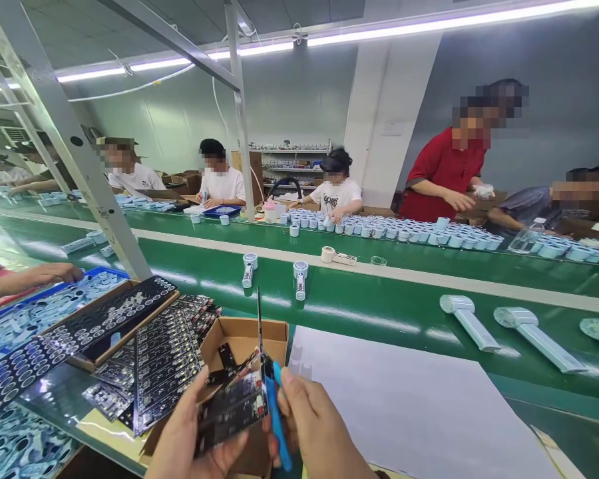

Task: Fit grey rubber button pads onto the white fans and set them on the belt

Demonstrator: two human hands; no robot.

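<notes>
My left hand [177,432] is closed around a black circuit board panel [232,412], held tilted in front of me. In my right hand [322,429] is a pair of blue-handled cutters [278,422]; their dark head touches or lies very near the panel's right edge. A thin strip stands up from that edge, but I cannot tell whether it is attached. Just beyond both hands sits an open cardboard box [269,329] with small black board pieces in it. More circuit board panels [167,359] lie stacked and fanned out to its left.
A white sheet [394,392] covers the table at right. Past it, a green conveyor [379,313] carries light-blue handled parts [469,322]. A metal post [100,179] rises at left. A co-worker's hand [54,274] is over a blue tray of parts. Several people work opposite.
</notes>
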